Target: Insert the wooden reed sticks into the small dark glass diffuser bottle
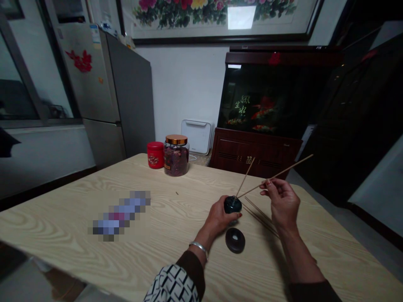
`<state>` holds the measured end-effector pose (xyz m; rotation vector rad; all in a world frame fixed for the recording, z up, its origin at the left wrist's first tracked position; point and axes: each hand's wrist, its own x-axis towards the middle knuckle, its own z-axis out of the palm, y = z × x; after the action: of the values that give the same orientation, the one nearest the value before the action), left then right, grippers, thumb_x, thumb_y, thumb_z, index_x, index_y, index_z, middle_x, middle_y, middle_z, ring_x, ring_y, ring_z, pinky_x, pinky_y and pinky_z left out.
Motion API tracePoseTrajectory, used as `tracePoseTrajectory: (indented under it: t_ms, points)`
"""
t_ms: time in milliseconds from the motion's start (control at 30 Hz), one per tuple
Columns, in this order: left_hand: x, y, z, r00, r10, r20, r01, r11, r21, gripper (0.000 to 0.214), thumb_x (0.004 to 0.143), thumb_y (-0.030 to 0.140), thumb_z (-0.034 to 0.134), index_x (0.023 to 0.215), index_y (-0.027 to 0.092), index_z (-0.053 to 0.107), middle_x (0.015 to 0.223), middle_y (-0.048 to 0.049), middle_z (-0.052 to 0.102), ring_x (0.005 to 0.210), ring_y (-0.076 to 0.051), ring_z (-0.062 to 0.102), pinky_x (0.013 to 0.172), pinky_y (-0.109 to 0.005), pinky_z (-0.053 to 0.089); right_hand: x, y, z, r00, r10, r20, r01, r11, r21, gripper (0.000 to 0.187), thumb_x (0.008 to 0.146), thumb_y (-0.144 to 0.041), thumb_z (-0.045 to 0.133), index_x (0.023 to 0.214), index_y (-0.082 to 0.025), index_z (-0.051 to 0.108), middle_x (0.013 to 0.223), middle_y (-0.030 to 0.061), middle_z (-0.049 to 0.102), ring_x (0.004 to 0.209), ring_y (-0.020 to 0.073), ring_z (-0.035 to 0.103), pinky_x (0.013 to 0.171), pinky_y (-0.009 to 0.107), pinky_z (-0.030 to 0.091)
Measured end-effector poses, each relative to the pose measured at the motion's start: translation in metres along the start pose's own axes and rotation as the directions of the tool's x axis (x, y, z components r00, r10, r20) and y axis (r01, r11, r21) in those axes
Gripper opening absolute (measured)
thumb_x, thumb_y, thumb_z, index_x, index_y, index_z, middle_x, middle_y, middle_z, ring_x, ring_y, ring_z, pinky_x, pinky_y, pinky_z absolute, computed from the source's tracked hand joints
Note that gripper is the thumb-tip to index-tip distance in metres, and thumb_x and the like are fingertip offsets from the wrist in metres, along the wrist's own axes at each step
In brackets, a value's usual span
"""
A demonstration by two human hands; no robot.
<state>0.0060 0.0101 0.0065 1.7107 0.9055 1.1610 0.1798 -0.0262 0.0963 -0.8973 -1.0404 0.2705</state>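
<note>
My left hand is closed around a small dark round incense holder, lifted a little off the wooden table. One thin incense stick stands tilted in the holder. My right hand pinches a second long incense stick whose low end points at the holder's top. A dark round lid or base lies on the table just below the holder. Several loose incense sticks lie flat beside my right hand.
A red tin and a glass jar with a gold lid stand at the table's far edge. A blurred-out object lies mid-left. Behind are a fridge, a white appliance and a fish tank on a cabinet.
</note>
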Motion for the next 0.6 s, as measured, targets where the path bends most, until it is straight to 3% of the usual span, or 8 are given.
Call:
tracePoseTrajectory:
  t_ms: [167,267,333,400,467,500,600]
  points:
    - [0.0,-0.001,0.0,1.0,0.003,0.0,-0.003,1.0,0.003,0.057,0.066,0.036,0.083,0.115,0.017,0.061,0.098,-0.0073,0.069,0.09,-0.023,0.063,0.081,-0.034,0.049,-0.009,0.01,0.009,0.988,0.057,0.141,-0.05,0.997,-0.053,0.025,0.082,-0.041,0.071,0.089,-0.018,0.063,0.08,0.0019,0.066,0.072,0.0151,0.064,0.059,0.027,0.056]
    - [-0.001,-0.001,0.001,1.0,0.013,-0.004,-0.013,1.0,-0.006,0.056,0.066,0.035,0.082,0.115,0.017,0.061,0.101,-0.0077,0.069,0.092,-0.024,0.063,0.081,-0.034,0.05,-0.011,0.019,0.011,0.926,0.188,0.328,-0.136,0.975,-0.174,0.032,0.081,-0.048,0.068,0.089,-0.017,0.065,0.079,0.0032,0.066,0.071,0.0167,0.065,0.057,0.027,0.053]
    - [-0.001,-0.002,0.001,1.0,0.006,-0.009,-0.006,1.0,-0.007,0.056,0.066,0.034,0.083,0.115,0.017,0.061,0.102,-0.008,0.069,0.093,-0.024,0.063,0.083,-0.034,0.05,-0.007,0.024,0.002,0.875,0.272,0.401,-0.171,0.948,-0.27,0.037,0.084,-0.053,0.062,0.094,-0.017,0.066,0.083,0.0052,0.068,0.071,0.0176,0.065,0.056,0.027,0.05]
    - [0.0,-0.002,0.001,1.0,-0.006,-0.008,0.006,1.0,-0.007,0.058,0.065,0.034,0.083,0.116,0.017,0.061,0.102,-0.0081,0.069,0.093,-0.024,0.063,0.083,-0.035,0.05,0.001,0.031,-0.018,0.865,0.319,0.388,-0.15,0.901,-0.407,0.038,0.088,-0.052,0.054,0.099,-0.018,0.066,0.089,0.0068,0.07,0.07,0.0178,0.065,0.057,0.028,0.048]
    - [0.0,-0.003,0.001,1.0,-0.009,-0.002,0.009,1.0,-0.005,0.058,0.066,0.033,0.083,0.117,0.018,0.061,0.101,-0.0076,0.069,0.092,-0.024,0.064,0.083,-0.035,0.05,0.009,0.039,-0.045,0.883,0.334,0.329,-0.059,0.775,-0.63,0.032,0.088,-0.047,0.052,0.095,-0.019,0.067,0.089,0.0071,0.071,0.071,0.0181,0.065,0.062,0.029,0.047]
    - [0.0,-0.003,0.001,1.0,-0.007,0.0,0.007,1.0,-0.003,0.057,0.066,0.033,0.082,0.117,0.018,0.061,0.101,-0.0075,0.069,0.092,-0.024,0.064,0.083,-0.035,0.05,0.012,0.043,-0.059,0.884,0.353,0.308,-0.001,0.659,-0.752,0.027,0.086,-0.043,0.054,0.09,-0.02,0.068,0.087,0.0069,0.071,0.073,0.0188,0.065,0.066,0.03,0.045]
    - [0.0,-0.004,0.001,1.0,-0.004,-0.003,0.004,1.0,-0.001,0.059,0.066,0.034,0.082,0.117,0.017,0.061,0.103,-0.0081,0.069,0.094,-0.024,0.064,0.083,-0.034,0.051,0.015,0.055,-0.091,0.827,0.499,0.259,0.105,0.316,-0.943,0.017,0.081,-0.034,0.057,0.077,-0.022,0.068,0.082,0.0064,0.071,0.078,0.021,0.064,0.067,0.03,0.041]
